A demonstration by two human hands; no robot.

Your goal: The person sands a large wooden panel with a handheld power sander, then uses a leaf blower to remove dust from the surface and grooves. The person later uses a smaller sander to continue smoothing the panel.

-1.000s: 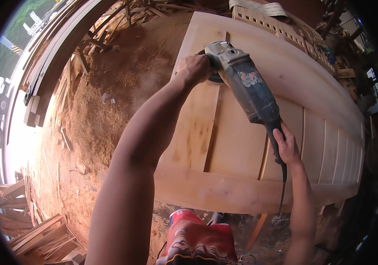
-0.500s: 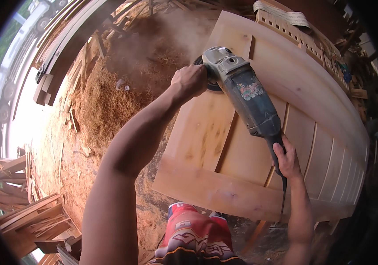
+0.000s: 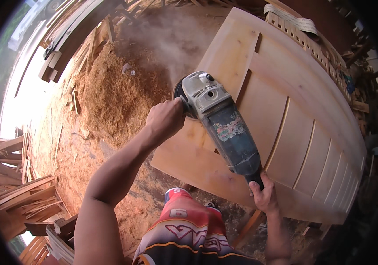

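My left hand (image 3: 164,115) is closed on the front side handle of a grey and teal angle grinder (image 3: 217,123), beside its silver head. My right hand (image 3: 264,192) grips the black rear handle. The grinder's round pad, partly hidden under the head, rests on or just over the left part of a pale wooden panel (image 3: 312,150) with raised frame and long vertical grooves. Pale dust (image 3: 162,48) rises beyond the pad at the panel's left edge.
Piled wood shavings (image 3: 100,97) cover the floor at left. Timber beams (image 3: 78,31) lie at upper left, offcuts (image 3: 25,198) at lower left. A slatted wooden piece with a rolled pale strip (image 3: 292,22) sits behind the panel. A bright opening shows far left.
The grinder and both my hands have moved down and left across the panel. The panel appears farther right in view. A dust cloud has appeared and spread above the shavings.
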